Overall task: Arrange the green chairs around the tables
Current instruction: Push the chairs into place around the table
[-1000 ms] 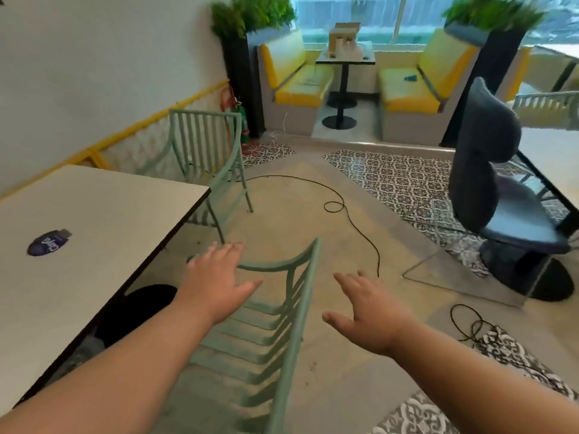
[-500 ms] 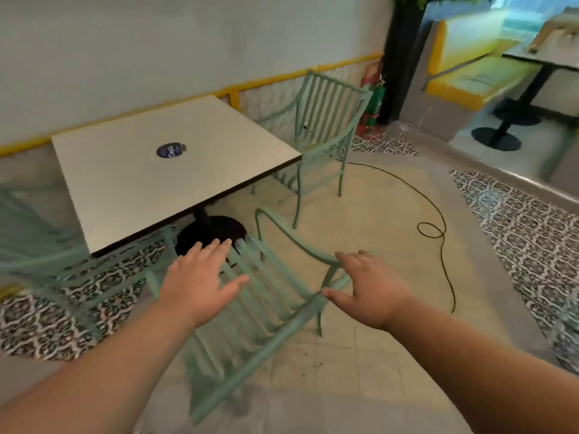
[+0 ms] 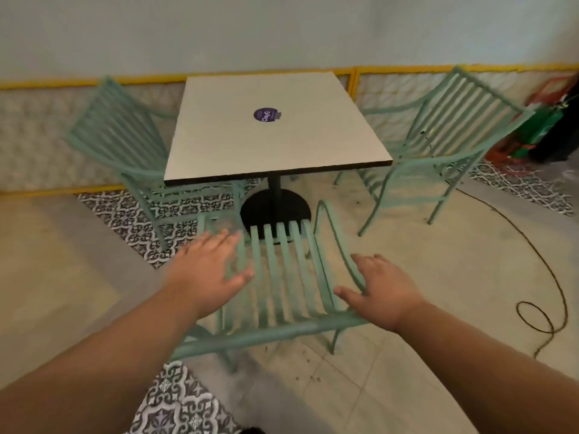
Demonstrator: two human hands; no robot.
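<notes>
Both hands are spread wide with straight fingers, gripping nothing. The left hand [image 3: 208,270] hovers over the left side of a green slatted chair [image 3: 282,286], its fingers blurred. The right hand [image 3: 382,286] sits at that chair's right armrest, thumb stretched inward; whether either palm actually touches the metal cannot be told. The chair stands between the two hands, its top rail nearest the wrists and its seat pointing at the bench [image 3: 266,145] just beyond the fingertips. A second green chair [image 3: 116,133] stands beyond the left hand, and a third green chair [image 3: 454,120] beyond the right hand, one at each side of the bench. A purple sticker [image 3: 265,115] lies on the bench top. Half a second earlier the near chair sat skewed to the bench corner; now it faces the bench squarely, while the hands keep the same open spread.
</notes>
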